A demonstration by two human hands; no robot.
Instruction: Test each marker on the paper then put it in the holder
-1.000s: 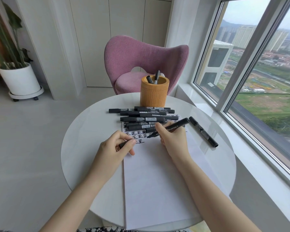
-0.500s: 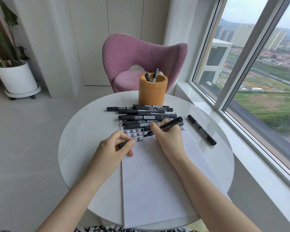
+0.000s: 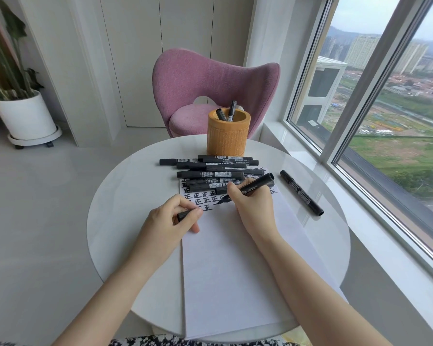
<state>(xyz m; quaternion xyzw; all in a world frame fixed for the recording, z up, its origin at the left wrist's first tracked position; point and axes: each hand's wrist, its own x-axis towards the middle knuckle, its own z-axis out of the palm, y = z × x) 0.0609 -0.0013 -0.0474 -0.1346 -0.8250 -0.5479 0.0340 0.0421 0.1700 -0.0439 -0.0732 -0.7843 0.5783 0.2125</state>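
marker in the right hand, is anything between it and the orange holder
Yes: a pile of loose markers lies flat on the table between the marker in the right hand and the holder. It is low, so lifting over it should clear. Two markers already stand in the holder.

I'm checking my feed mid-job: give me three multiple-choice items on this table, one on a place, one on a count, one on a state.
1. Where is the lone marker? A. on the table, right of the paper; B. on the chair; C. on the floor.
2. How many markers stand in the holder? A. none; B. two; C. five.
3. The marker in the right hand is: A. capped; B. uncapped, tip down at the paper; C. lying loose.

1 A: it lies apart, on the window side.
2 B: two black tops poke out.
3 B: the left hand holds its cap.
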